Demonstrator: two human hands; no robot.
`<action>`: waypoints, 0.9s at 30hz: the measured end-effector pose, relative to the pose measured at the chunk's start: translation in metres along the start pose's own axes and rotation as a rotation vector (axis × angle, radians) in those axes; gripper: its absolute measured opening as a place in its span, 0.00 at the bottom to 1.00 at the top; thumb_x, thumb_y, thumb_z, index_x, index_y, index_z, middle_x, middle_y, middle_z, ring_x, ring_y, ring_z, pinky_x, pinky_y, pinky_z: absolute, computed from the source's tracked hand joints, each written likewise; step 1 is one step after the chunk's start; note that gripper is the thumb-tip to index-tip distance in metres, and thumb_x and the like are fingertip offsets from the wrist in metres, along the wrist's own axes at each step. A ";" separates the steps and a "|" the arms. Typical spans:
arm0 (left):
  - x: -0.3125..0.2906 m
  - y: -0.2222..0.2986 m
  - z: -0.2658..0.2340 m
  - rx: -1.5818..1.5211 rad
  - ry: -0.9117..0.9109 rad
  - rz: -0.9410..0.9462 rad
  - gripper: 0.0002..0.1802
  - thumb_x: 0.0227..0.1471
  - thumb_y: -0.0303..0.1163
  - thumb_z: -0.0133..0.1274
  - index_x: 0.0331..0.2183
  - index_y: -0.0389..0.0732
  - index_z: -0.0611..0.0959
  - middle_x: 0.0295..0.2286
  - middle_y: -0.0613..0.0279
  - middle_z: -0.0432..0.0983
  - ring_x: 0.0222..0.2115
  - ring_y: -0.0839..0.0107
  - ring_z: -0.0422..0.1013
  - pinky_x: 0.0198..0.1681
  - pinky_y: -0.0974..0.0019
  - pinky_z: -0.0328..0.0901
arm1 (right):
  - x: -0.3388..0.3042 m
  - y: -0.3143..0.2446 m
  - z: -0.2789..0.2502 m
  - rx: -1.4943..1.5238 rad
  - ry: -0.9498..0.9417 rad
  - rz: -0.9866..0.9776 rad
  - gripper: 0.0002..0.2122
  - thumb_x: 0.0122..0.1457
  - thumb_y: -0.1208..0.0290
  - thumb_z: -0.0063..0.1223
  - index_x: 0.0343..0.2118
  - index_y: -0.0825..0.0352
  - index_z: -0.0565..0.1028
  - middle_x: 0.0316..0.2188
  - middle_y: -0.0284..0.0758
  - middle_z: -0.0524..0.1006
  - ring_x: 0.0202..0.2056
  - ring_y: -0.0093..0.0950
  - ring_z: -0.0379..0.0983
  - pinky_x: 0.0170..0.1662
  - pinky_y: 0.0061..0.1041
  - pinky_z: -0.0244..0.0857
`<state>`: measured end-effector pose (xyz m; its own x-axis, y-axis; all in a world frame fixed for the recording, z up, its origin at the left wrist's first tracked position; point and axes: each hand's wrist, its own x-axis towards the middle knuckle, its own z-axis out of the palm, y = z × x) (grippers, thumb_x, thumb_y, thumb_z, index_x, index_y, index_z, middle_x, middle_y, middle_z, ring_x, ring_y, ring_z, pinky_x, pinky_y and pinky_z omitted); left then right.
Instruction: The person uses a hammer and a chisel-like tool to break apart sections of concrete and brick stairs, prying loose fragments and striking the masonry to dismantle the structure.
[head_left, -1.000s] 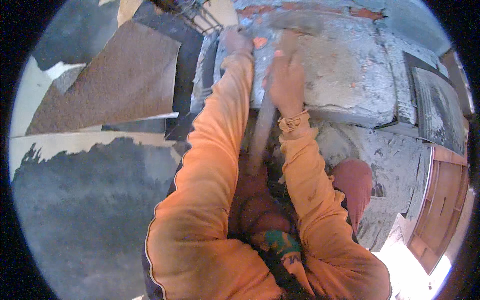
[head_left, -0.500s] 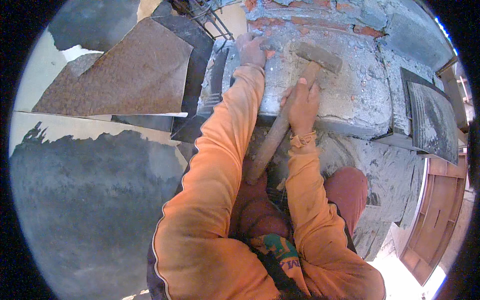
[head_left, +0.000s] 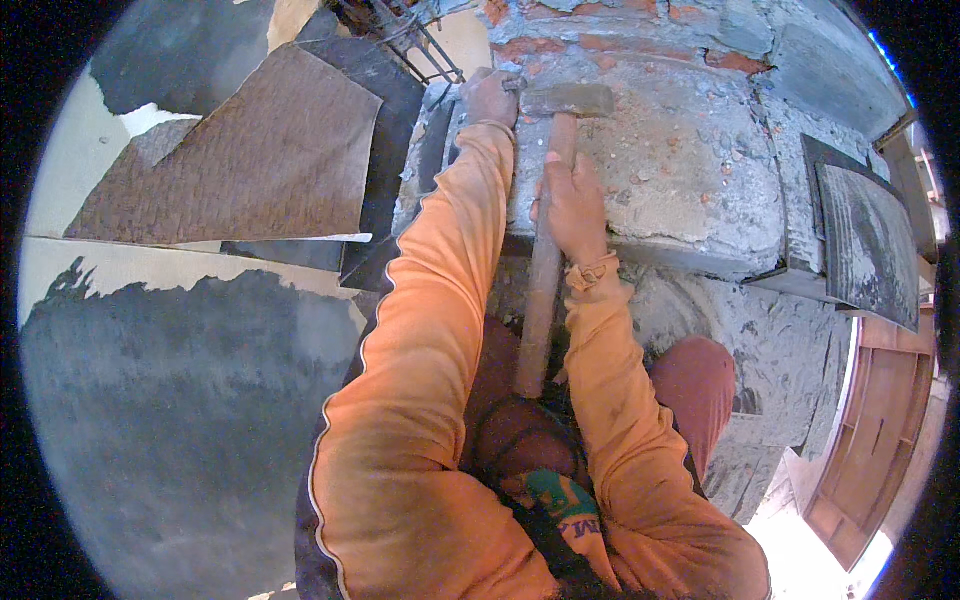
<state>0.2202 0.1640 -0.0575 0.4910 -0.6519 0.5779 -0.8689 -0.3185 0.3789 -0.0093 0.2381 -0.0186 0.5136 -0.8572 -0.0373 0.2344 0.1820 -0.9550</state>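
My right hand [head_left: 574, 205] is wrapped round the wooden handle of a hammer [head_left: 540, 300]. The blocky head of this hammer lies crosswise over the concrete ledge, its left end right by my left hand [head_left: 490, 98]. My left hand is closed at the ledge's left side on a chisel-like metal piece [head_left: 515, 84]; only a short dark end shows, and the fingers hide the rest. Whether hammer and metal piece touch, I cannot tell. Broken, dusty concrete [head_left: 680, 170] with small red brick bits spreads to the right of the hammer.
Bare steel rods [head_left: 435, 55] stick out beyond my left hand. A torn brown sheet [head_left: 240, 150] and a dark grey panel [head_left: 190, 420] lie at left. Exposed brickwork [head_left: 640, 48] rises at the back. A black curved piece [head_left: 868, 240] and a brown wooden frame [head_left: 870, 430] are at right.
The hammer has swung left, its head now close beside my left hand and its handle more upright. My right hand moved left with it; my left hand shifted slightly left.
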 end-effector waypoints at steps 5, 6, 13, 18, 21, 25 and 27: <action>0.012 -0.001 0.006 0.157 -0.016 -0.096 0.14 0.39 0.34 0.56 0.34 0.47 0.83 0.31 0.55 0.75 0.38 0.56 0.70 0.44 0.54 0.59 | 0.042 0.010 -0.006 -0.298 0.092 -0.290 0.14 0.62 0.60 0.41 0.30 0.68 0.66 0.16 0.36 0.70 0.14 0.27 0.68 0.19 0.27 0.64; 0.010 -0.004 0.007 0.151 0.014 -0.083 0.15 0.39 0.34 0.56 0.34 0.46 0.83 0.31 0.55 0.75 0.38 0.56 0.70 0.44 0.54 0.59 | 0.046 0.007 -0.003 -0.300 0.125 -0.297 0.14 0.62 0.60 0.41 0.30 0.69 0.67 0.16 0.37 0.70 0.14 0.27 0.69 0.20 0.27 0.64; 0.004 0.005 0.009 0.142 -0.022 -0.053 0.17 0.37 0.33 0.55 0.35 0.43 0.82 0.31 0.53 0.75 0.37 0.56 0.70 0.44 0.54 0.60 | 0.094 0.038 -0.019 -0.715 -0.006 -0.290 0.14 0.57 0.64 0.45 0.36 0.73 0.70 0.20 0.41 0.73 0.19 0.36 0.72 0.24 0.36 0.66; 0.012 -0.012 0.006 0.128 0.036 -0.080 0.21 0.40 0.37 0.57 0.40 0.44 0.80 0.35 0.51 0.75 0.41 0.53 0.69 0.46 0.52 0.62 | 0.069 0.018 -0.021 -0.932 0.127 -0.458 0.17 0.52 0.65 0.52 0.42 0.71 0.72 0.38 0.53 0.71 0.41 0.52 0.68 0.41 0.47 0.63; 0.012 -0.009 0.012 0.174 0.026 -0.038 0.18 0.40 0.33 0.56 0.38 0.42 0.81 0.34 0.49 0.75 0.37 0.50 0.71 0.43 0.53 0.64 | 0.069 0.004 -0.001 -0.856 0.165 -0.211 0.17 0.53 0.65 0.51 0.43 0.71 0.70 0.35 0.50 0.71 0.38 0.50 0.69 0.40 0.44 0.64; 0.014 0.005 -0.006 0.143 -0.053 -0.085 0.18 0.40 0.32 0.53 0.38 0.40 0.81 0.34 0.47 0.75 0.37 0.48 0.71 0.43 0.53 0.64 | 0.085 0.015 -0.001 -0.884 0.045 -0.507 0.18 0.57 0.59 0.48 0.37 0.74 0.70 0.27 0.46 0.74 0.33 0.41 0.73 0.37 0.37 0.66; 0.008 -0.001 -0.003 0.125 0.091 -0.028 0.19 0.39 0.32 0.54 0.38 0.39 0.80 0.34 0.49 0.75 0.38 0.49 0.70 0.44 0.53 0.64 | 0.064 0.007 0.003 -0.678 0.114 -0.511 0.21 0.59 0.55 0.44 0.34 0.75 0.71 0.26 0.48 0.74 0.31 0.42 0.73 0.35 0.37 0.66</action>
<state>0.2251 0.1610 -0.0505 0.5138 -0.5782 0.6338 -0.8531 -0.4226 0.3061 0.0276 0.1860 -0.0266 0.3848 -0.8053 0.4511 -0.1486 -0.5364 -0.8308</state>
